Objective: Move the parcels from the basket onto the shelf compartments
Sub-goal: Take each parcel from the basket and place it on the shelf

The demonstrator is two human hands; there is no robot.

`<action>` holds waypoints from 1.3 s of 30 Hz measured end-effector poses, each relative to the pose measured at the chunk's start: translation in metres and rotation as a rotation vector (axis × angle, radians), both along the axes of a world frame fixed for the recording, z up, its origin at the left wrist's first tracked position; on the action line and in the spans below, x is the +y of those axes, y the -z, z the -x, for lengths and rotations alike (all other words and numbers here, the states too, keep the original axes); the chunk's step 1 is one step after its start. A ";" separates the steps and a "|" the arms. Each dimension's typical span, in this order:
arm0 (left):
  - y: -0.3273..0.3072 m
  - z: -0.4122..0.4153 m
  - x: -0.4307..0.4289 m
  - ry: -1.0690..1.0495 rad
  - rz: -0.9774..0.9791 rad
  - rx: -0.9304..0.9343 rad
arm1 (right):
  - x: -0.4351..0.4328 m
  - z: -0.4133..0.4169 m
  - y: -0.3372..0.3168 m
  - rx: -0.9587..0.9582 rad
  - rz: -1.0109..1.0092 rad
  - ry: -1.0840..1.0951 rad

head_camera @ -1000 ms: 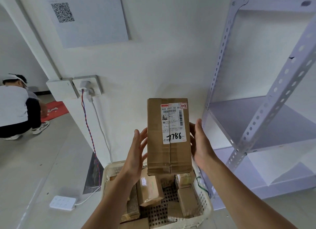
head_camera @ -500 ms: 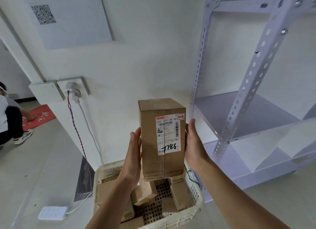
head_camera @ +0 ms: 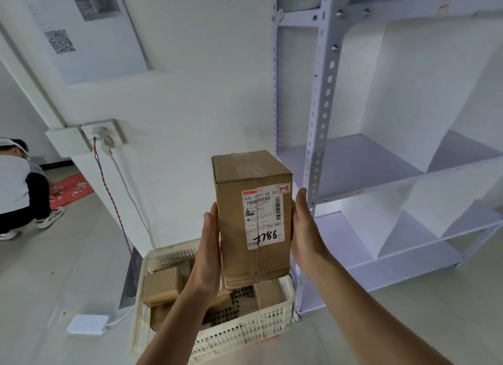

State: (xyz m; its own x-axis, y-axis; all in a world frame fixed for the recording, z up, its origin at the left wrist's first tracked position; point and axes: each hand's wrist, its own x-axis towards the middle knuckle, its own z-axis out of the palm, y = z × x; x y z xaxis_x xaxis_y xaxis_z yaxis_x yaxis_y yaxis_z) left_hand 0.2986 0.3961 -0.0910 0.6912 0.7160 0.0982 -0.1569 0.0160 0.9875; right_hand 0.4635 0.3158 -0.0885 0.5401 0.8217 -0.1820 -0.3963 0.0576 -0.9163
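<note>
Head view, wide angle, as seen by someone standing alongside. At the centre of the frame a tall brown cardboard parcel (head_camera: 253,220), upright and bearing a white shipping label with a handwritten number, is carried clear above the white perforated plastic basket (head_camera: 245,334) at lower centre. The left hand (head_camera: 209,245) lies flat against the parcel's left face and the right hand (head_camera: 304,228) against its right face. The fingers of both are straight and pressing inward, so the box is clamped between the palms rather than gripped.

The pale lilac slotted-metal shelf (head_camera: 324,106) fills the right half of the frame, its front upright just beside the right hand. The middle compartment (head_camera: 353,163), right of centre, is at about the parcel's height. No compartment in view holds a parcel.

Several smaller brown cardboard parcels (head_camera: 160,285) lie in the basket, partly hidden by the forearms.

Judged progress is early. One parcel is lifted out but not yet shelved, and the rest wait below. A crouching person (head_camera: 16,187) is at the left edge of the frame, well apart from the work.
</note>
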 end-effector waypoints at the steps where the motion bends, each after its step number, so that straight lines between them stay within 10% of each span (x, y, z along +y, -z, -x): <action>1: -0.003 -0.002 -0.016 0.007 0.004 -0.011 | -0.015 -0.003 -0.001 -0.006 -0.001 -0.006; 24: -0.014 -0.215 -0.224 0.369 -0.083 0.099 | -0.288 -0.182 -0.007 -0.016 0.033 0.430; 39: -0.056 -0.434 -0.249 0.587 0.109 0.023 | -0.316 -0.386 -0.034 -0.082 -0.014 0.626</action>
State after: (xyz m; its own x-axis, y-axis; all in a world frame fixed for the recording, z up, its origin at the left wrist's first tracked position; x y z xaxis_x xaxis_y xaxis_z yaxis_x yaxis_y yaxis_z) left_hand 0.7323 0.1468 -0.0352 0.9754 0.2188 0.0264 -0.0702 0.1950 0.9783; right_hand 0.8493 -0.0001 -0.0542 0.9309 0.3478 -0.1113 -0.2124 0.2679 -0.9398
